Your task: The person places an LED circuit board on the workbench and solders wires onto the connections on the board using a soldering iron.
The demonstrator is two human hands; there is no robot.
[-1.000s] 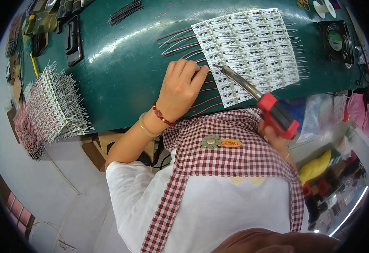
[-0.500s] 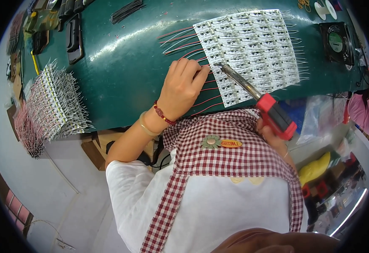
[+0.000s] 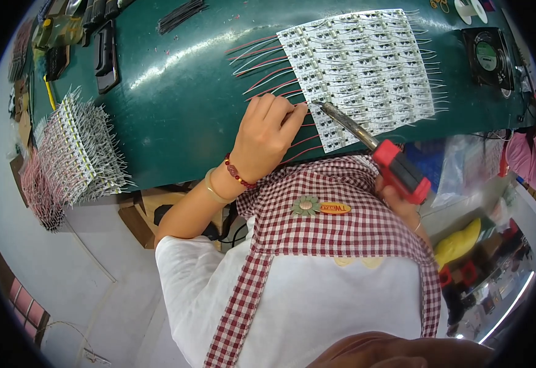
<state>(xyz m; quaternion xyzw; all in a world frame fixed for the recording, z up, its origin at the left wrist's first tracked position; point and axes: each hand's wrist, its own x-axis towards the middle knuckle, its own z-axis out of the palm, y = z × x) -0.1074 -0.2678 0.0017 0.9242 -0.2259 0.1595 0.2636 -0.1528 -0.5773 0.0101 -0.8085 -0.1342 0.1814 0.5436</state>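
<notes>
Metal-tipped soldering iron (image 3: 380, 151), flat circuit panel (image 3: 361, 69)

You are in an electronics workshop: your green bench (image 3: 176, 122) carries a sheet of white circuit boards (image 3: 360, 73), a stack of wired boards (image 3: 84, 147), thin black strands (image 3: 182, 16), a small fan (image 3: 487, 56) and a spool (image 3: 470, 10), and you work with a soldering iron (image 3: 399, 170).
</notes>
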